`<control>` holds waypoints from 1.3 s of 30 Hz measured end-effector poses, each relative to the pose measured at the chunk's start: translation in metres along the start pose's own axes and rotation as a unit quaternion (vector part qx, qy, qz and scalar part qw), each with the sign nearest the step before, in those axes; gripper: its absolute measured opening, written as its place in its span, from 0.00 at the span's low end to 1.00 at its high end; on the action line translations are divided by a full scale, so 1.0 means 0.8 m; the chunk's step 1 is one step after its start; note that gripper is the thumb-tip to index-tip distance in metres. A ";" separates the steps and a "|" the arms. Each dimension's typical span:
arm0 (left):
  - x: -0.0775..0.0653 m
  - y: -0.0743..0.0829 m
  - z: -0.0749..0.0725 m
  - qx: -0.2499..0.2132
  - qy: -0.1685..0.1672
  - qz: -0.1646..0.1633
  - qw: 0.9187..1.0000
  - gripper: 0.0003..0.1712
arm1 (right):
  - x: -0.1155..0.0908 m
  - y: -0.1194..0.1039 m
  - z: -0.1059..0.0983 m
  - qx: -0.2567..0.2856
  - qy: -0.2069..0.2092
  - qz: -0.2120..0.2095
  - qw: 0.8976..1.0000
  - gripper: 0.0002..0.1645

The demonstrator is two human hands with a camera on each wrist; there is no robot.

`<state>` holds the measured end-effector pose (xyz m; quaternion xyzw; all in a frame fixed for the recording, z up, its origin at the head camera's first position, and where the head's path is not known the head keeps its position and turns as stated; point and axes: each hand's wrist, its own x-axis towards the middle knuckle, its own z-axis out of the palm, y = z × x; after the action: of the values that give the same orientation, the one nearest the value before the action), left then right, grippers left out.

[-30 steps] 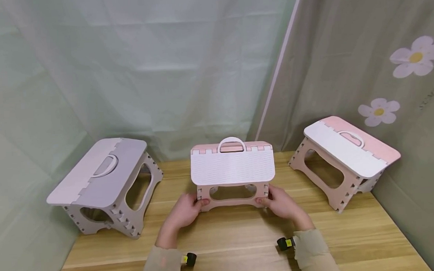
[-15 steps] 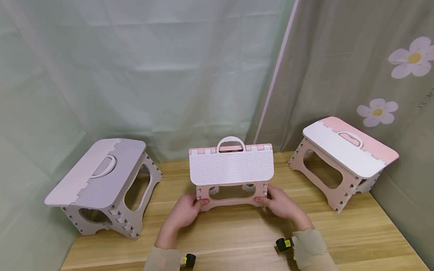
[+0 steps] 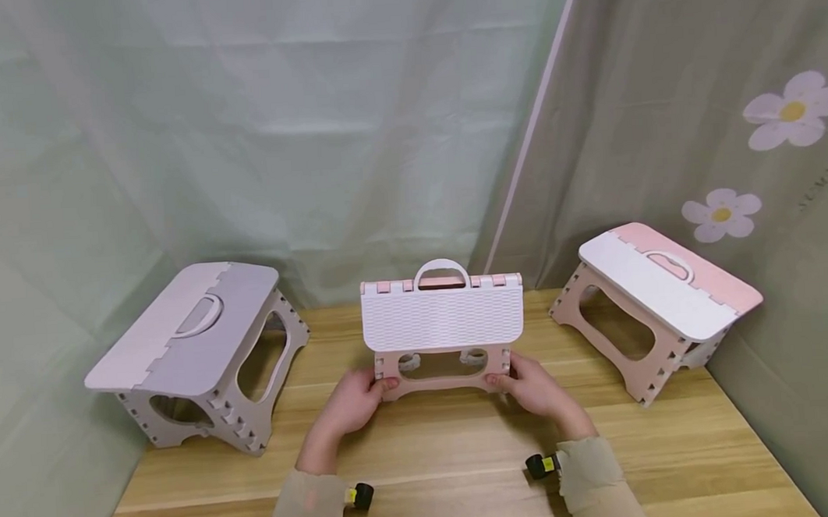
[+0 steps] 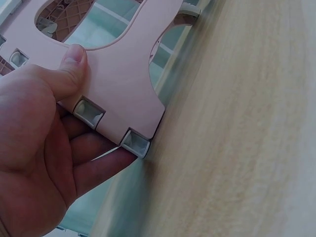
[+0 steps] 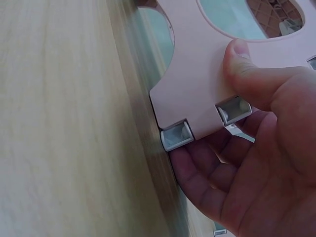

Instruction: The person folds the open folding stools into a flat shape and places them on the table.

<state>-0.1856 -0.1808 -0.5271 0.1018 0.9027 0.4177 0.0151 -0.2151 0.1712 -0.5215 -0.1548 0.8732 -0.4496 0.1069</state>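
A pink and white folding stool [image 3: 442, 319] stands partly folded in the middle of the table, its white seat half sloping toward me and its handle uppermost. My left hand [image 3: 357, 400] grips the lower left corner of the pink leg panel [image 4: 113, 79]. In the left wrist view, the thumb presses the panel's face while the other fingers curl behind the edge. My right hand [image 3: 536, 389] holds the opposite lower corner likewise, with its thumb [image 5: 239, 59] on the front. The panel's foot is at the table surface. Most of the stool's rear half is hidden.
A grey-lilac folding stool [image 3: 207, 332] stands unfolded at the left. Another pink and white stool [image 3: 668, 284] stands unfolded at the right. Curtains [image 3: 351, 137] hang close behind the wooden table [image 3: 453, 459] and along both sides.
The middle stool has folded slightly further: its pink rear seat half has dropped from sight and the white half is steeper. Both hands keep their hold with hardly any shift.
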 end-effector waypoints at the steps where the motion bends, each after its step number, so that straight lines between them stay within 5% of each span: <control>1: 0.001 0.000 0.000 0.001 0.000 0.000 1.000 0.13 | 0.000 0.000 0.000 -0.002 0.002 -0.001 1.000 0.20; 39: -0.001 -0.002 -0.001 -0.001 -0.009 0.003 1.000 0.19 | 0.001 0.008 0.001 0.000 0.001 -0.014 1.000 0.23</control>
<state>-0.1850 -0.1823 -0.5280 0.1080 0.9020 0.4175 0.0223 -0.2167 0.1738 -0.5273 -0.1670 0.8711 -0.4509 0.0996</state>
